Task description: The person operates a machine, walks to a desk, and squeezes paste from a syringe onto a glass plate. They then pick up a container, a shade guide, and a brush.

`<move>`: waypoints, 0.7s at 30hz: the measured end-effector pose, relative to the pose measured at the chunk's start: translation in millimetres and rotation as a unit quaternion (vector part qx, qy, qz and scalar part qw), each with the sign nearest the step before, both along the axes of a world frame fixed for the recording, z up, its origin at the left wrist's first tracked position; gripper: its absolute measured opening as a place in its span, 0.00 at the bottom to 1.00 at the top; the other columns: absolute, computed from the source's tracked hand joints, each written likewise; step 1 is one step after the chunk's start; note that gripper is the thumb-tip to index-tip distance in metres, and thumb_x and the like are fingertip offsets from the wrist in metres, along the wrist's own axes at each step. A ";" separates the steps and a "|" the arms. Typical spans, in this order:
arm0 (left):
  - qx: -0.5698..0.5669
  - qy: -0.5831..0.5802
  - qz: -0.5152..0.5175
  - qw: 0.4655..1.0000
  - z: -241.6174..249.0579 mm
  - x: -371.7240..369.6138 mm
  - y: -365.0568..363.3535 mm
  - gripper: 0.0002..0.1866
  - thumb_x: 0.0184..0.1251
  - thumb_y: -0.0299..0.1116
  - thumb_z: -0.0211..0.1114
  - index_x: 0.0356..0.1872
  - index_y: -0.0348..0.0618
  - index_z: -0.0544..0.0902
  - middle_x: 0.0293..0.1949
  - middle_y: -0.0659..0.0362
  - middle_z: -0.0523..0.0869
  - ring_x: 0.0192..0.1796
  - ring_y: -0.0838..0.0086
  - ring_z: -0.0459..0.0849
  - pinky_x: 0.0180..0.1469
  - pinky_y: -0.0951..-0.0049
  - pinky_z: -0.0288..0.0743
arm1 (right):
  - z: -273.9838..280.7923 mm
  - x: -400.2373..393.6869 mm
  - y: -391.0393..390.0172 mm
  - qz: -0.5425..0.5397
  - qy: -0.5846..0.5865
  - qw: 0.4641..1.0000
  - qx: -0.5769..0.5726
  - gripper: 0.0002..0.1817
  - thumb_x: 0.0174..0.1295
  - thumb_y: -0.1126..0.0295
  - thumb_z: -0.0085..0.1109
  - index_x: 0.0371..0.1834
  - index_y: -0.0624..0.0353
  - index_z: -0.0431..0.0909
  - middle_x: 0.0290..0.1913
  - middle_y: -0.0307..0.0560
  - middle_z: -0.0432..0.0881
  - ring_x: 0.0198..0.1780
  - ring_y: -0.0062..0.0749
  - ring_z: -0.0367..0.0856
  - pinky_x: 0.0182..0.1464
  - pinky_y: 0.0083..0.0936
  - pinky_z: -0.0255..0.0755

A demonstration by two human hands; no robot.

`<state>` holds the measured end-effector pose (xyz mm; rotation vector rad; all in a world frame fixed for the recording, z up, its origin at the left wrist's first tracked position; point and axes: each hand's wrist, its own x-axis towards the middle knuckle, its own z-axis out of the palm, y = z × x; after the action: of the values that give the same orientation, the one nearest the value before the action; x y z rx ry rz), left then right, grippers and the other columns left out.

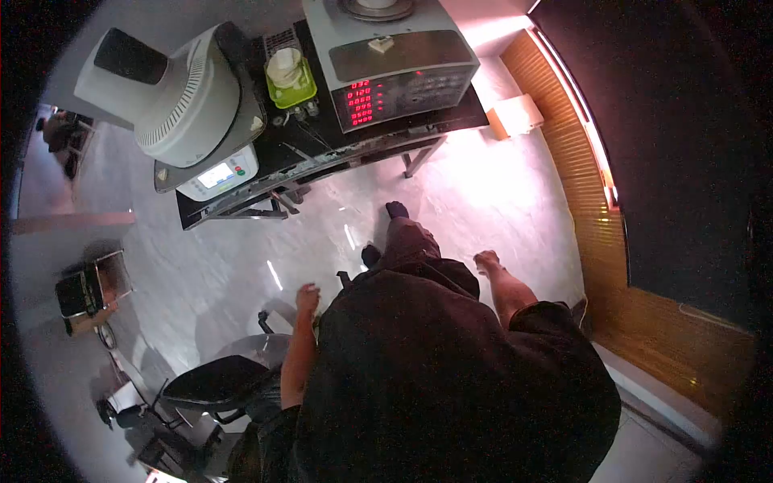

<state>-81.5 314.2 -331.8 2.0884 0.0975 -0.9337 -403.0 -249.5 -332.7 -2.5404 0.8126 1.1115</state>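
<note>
My left hand (307,299) hangs beside my body above the pale floor, just ahead of a black office chair (217,380). Its fingers are loosely bent and partly apart, and I see nothing in them. On the other side, my right hand (486,261) is held out over the floor with its fingers loosely curled; no object shows in it. Neither hand touches the black table (282,165) in front of me. The hands are small in view, so finger detail is limited.
On the table stand a grey-white machine with a screen (217,175), a lime-green tray (291,90) with white pieces, and a box-shaped device with red digits (394,88). A small carton (515,117) sits on the floor by the ribbed wooden wall panel (555,137).
</note>
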 end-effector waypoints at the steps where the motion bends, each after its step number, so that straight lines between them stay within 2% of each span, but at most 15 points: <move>1: -0.043 0.065 0.104 0.992 19.1 21.5 -15.5 0.18 0.63 0.28 0.64 0.54 0.43 0.83 0.36 0.58 0.89 0.34 0.74 0.85 0.36 0.73 0.78 | -1.1 -9.8 5.1 0.024 0.035 0.999 0.012 0.08 0.46 0.70 0.73 0.30 0.52 0.85 0.35 0.45 0.86 0.39 0.39 0.86 0.41 0.34 0.81; 3: -0.043 0.045 0.103 0.993 59.5 46.2 -45.8 0.17 0.63 0.27 0.63 0.54 0.41 0.83 0.35 0.57 0.89 0.34 0.75 0.85 0.35 0.75 0.77 | -5.8 -17.3 24.9 0.074 0.099 0.992 0.038 0.11 0.44 0.72 0.73 0.34 0.49 0.88 0.40 0.47 0.88 0.45 0.40 0.88 0.48 0.32 0.82; 4: -0.042 0.036 0.101 0.993 63.5 52.9 -49.6 0.17 0.64 0.26 0.63 0.54 0.41 0.83 0.35 0.57 0.89 0.33 0.76 0.84 0.35 0.76 0.77 | -6.3 -23.3 37.8 0.011 0.056 0.997 0.049 0.12 0.45 0.71 0.73 0.36 0.50 0.88 0.43 0.48 0.88 0.47 0.39 0.88 0.51 0.33 0.82; 5: -0.080 0.031 0.077 0.993 67.9 56.9 -52.8 0.18 0.66 0.28 0.63 0.56 0.41 0.81 0.38 0.56 0.88 0.33 0.75 0.85 0.34 0.75 0.78 | -10.8 -21.2 47.9 0.054 0.025 0.998 0.025 0.09 0.50 0.65 0.70 0.36 0.49 0.88 0.45 0.46 0.89 0.47 0.39 0.88 0.51 0.32 0.82; 6: -0.117 0.027 0.051 0.991 45.6 57.9 -47.0 0.19 0.68 0.30 0.63 0.59 0.42 0.80 0.40 0.55 0.88 0.33 0.73 0.85 0.32 0.74 0.78 | 0.2 -12.9 57.4 -0.055 -0.006 0.996 0.067 0.10 0.54 0.61 0.66 0.38 0.48 0.89 0.46 0.45 0.89 0.48 0.39 0.88 0.51 0.32 0.82; 7: -0.154 0.026 0.023 0.987 19.1 59.8 -38.4 0.20 0.70 0.32 0.63 0.61 0.43 0.78 0.43 0.54 0.88 0.33 0.72 0.86 0.30 0.73 0.78 | -23.5 -20.8 61.3 -0.111 -0.054 0.987 0.104 0.13 0.55 0.58 0.64 0.39 0.49 0.89 0.46 0.45 0.89 0.48 0.40 0.88 0.51 0.33 0.81; 10: -0.165 -0.056 -0.149 0.973 -50.6 45.0 -7.7 0.10 0.60 0.31 0.65 0.42 0.48 0.90 0.38 0.57 0.91 0.42 0.68 0.89 0.43 0.64 0.82 | -114.4 -58.8 71.9 -0.254 -0.239 0.908 0.234 0.22 0.60 0.49 0.59 0.44 0.54 0.89 0.45 0.49 0.89 0.46 0.42 0.87 0.49 0.38 0.80; 11: -0.082 -0.077 -0.205 0.972 -38.6 34.1 -11.0 0.10 0.59 0.33 0.66 0.40 0.49 0.90 0.37 0.58 0.91 0.43 0.66 0.89 0.46 0.63 0.82 | -128.2 -69.4 78.4 -0.287 -0.325 0.857 0.278 0.26 0.62 0.46 0.58 0.46 0.59 0.88 0.44 0.53 0.89 0.46 0.43 0.87 0.48 0.41 0.79; 13: 0.082 -0.115 -0.326 0.935 2.7 11.2 -24.5 0.10 0.56 0.37 0.67 0.37 0.50 0.91 0.36 0.58 0.92 0.47 0.63 0.89 0.50 0.60 0.82 | -86.3 -73.1 76.4 -0.190 -0.444 0.787 0.384 0.26 0.65 0.49 0.56 0.49 0.62 0.87 0.48 0.60 0.87 0.48 0.47 0.86 0.50 0.42 0.79; 14: 0.119 -0.104 -0.362 0.919 5.4 1.6 -20.0 0.10 0.56 0.37 0.66 0.37 0.50 0.91 0.35 0.58 0.92 0.47 0.63 0.89 0.50 0.60 0.82 | -92.4 -89.4 69.1 -0.187 -0.451 0.763 0.424 0.26 0.63 0.49 0.57 0.50 0.61 0.87 0.49 0.59 0.87 0.48 0.46 0.86 0.50 0.41 0.79; 16: 0.135 -0.075 -0.410 0.899 -8.1 -13.8 -1.9 0.10 0.56 0.38 0.66 0.36 0.49 0.91 0.35 0.57 0.91 0.46 0.61 0.89 0.49 0.59 0.82 | -57.5 -81.7 71.6 -0.132 -0.315 0.894 0.290 0.20 0.58 0.52 0.59 0.44 0.54 0.87 0.45 0.51 0.87 0.47 0.43 0.86 0.49 0.38 0.80; 17: 0.137 -0.065 -0.424 0.893 -12.5 -18.0 5.2 0.10 0.56 0.38 0.66 0.36 0.49 0.91 0.35 0.57 0.91 0.46 0.61 0.89 0.49 0.58 0.82 | -16.4 -66.6 75.9 -0.070 -0.146 0.982 0.095 0.14 0.54 0.55 0.60 0.37 0.48 0.88 0.41 0.44 0.88 0.46 0.40 0.87 0.47 0.36 0.81; 18: 0.138 -0.056 -0.438 0.887 -15.3 -20.8 9.6 0.10 0.56 0.38 0.66 0.35 0.49 0.90 0.35 0.56 0.91 0.45 0.60 0.89 0.49 0.58 0.82 | -12.4 -78.3 76.1 0.003 -0.152 0.988 0.015 0.07 0.55 0.63 0.58 0.31 0.46 0.86 0.35 0.41 0.86 0.42 0.36 0.87 0.42 0.32 0.81; 19: 0.140 -0.052 -0.449 0.881 -14.4 -22.5 11.8 0.10 0.57 0.39 0.66 0.35 0.49 0.90 0.34 0.56 0.91 0.45 0.60 0.89 0.49 0.58 0.82 | -54.5 -100.3 75.2 -0.298 -0.130 0.944 0.060 0.08 0.54 0.62 0.60 0.30 0.51 0.86 0.33 0.43 0.86 0.40 0.34 0.87 0.42 0.29 0.81; 21: 0.144 -0.051 -0.471 0.869 -11.4 -26.2 11.5 0.10 0.57 0.39 0.66 0.34 0.48 0.90 0.34 0.55 0.91 0.44 0.59 0.89 0.48 0.57 0.82 | -89.1 -143.1 61.2 -0.388 -0.253 0.871 0.163 0.10 0.52 0.63 0.68 0.38 0.40 0.90 0.39 0.39 0.90 0.45 0.37 0.88 0.50 0.33 0.82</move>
<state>-107.7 325.7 -343.2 2.4679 -0.9803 -1.4136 -546.1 -188.4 -421.8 -1.7826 1.1939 0.2665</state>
